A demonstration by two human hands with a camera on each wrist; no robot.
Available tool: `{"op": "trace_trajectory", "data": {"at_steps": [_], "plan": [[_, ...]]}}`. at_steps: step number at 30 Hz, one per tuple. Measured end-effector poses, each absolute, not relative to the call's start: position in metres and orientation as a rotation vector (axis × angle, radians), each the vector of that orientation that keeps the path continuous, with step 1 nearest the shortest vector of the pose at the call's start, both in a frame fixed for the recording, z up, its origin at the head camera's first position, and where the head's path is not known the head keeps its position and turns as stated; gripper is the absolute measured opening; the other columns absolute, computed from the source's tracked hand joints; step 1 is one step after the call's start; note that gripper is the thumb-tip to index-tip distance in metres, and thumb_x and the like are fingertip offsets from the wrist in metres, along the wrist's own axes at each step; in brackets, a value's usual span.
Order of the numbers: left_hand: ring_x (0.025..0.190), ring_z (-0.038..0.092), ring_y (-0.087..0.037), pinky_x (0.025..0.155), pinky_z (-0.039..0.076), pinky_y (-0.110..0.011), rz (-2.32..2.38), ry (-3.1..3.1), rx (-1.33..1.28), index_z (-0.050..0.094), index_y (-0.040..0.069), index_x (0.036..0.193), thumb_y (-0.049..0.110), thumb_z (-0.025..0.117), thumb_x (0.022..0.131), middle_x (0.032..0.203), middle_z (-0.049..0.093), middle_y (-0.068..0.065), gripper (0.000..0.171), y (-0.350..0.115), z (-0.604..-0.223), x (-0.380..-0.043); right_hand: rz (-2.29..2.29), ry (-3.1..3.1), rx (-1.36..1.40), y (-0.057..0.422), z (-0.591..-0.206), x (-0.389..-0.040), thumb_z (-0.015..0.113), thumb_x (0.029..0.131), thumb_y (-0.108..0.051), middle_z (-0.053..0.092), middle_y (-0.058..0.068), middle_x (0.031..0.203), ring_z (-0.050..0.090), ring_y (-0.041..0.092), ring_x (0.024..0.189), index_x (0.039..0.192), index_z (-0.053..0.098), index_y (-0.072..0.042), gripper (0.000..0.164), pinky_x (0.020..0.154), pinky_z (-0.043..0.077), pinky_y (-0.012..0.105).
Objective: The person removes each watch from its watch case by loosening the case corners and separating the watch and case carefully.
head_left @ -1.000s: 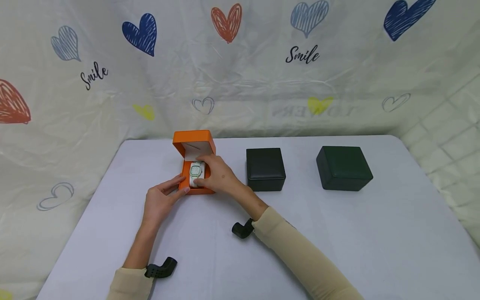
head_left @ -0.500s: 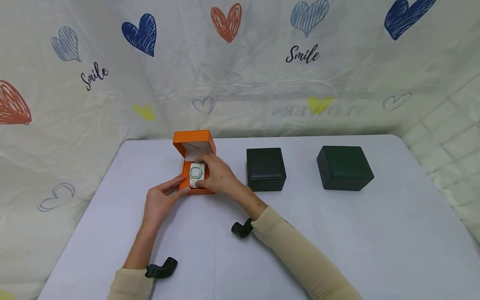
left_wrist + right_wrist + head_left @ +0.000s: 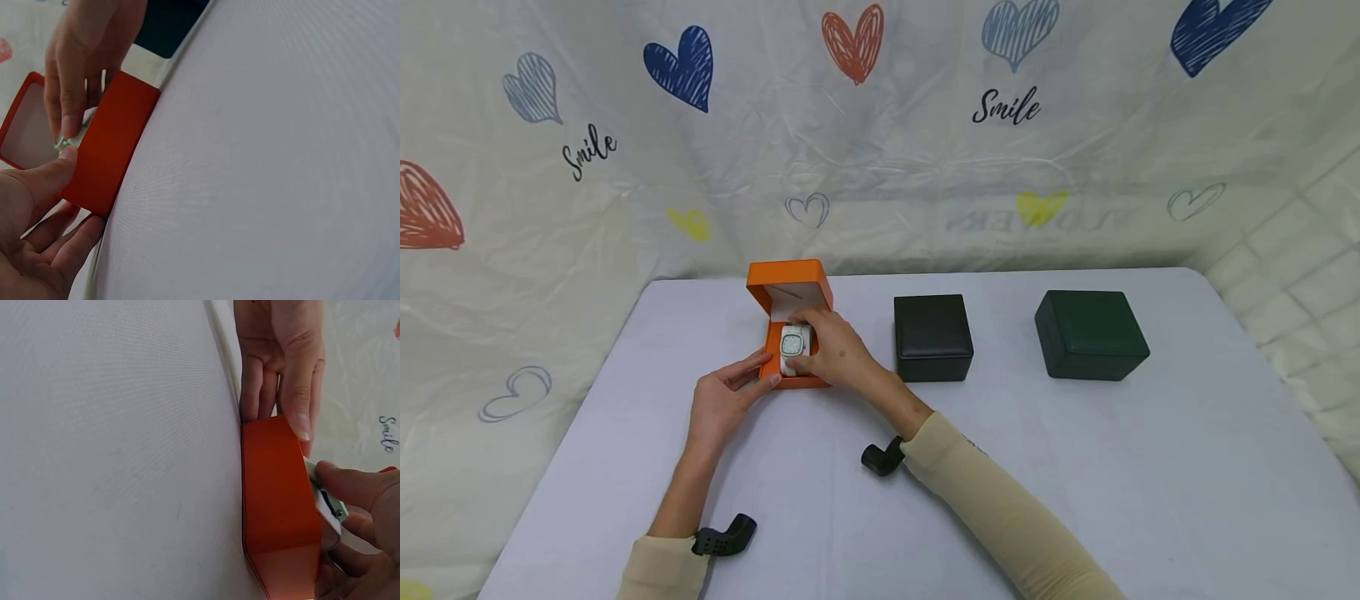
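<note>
An orange watch box [image 3: 790, 272] stands with its lid up at the table's left rear. In it sits a wristwatch [image 3: 792, 343] with a squarish pale face, a green rim and a white band around a white cushion. My right hand [image 3: 844, 352] grips the watch, thumb at its near end and fingers at its far side; in the right wrist view the thumb [image 3: 340, 481] lies on the green case. My left hand [image 3: 718, 406] holds the box by its near left corner, thumb on the front rim and fingers along the left side.
A black box [image 3: 932, 337], lid down, stands right of the orange one. Farther right is a dark green box [image 3: 1092, 335], also closed. All rest on a white-covered table [image 3: 1150, 467], with a heart-printed curtain [image 3: 895, 125] behind it. Black wrist cameras [image 3: 724, 537] jut inward from both sleeves.
Almost nothing moves. My right thumb shifts slightly at the watch's near end, while both hands stay at the orange box.
</note>
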State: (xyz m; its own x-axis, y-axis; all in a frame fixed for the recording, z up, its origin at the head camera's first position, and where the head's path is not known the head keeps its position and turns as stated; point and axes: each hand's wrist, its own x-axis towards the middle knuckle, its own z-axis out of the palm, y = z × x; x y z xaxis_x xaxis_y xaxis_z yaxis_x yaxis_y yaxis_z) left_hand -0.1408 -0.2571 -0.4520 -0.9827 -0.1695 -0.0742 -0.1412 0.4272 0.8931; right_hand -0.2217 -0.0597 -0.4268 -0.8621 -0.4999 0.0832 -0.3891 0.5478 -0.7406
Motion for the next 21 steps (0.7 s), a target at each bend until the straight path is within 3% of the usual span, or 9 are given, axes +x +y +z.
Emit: {"op": "trace_trajectory", "data": {"at_steps": [21], "plan": [[0.136,0.062,-0.027,0.082,0.052,-0.005,-1.680,-2.614,0.289,0.071,0.014,0.135,0.034,0.085,0.088,0.147,0.063,-0.003,0.053,-0.2563,-0.4520,-0.1405,-1.379,2.595,-0.820,-0.0597,-0.4307,-0.2162,0.088,0.085,-0.018,0.061,0.008,0.138,0.059,0.023,0.128,0.137,0.056,-0.007,0.063,0.115,0.048,0.038]]}}
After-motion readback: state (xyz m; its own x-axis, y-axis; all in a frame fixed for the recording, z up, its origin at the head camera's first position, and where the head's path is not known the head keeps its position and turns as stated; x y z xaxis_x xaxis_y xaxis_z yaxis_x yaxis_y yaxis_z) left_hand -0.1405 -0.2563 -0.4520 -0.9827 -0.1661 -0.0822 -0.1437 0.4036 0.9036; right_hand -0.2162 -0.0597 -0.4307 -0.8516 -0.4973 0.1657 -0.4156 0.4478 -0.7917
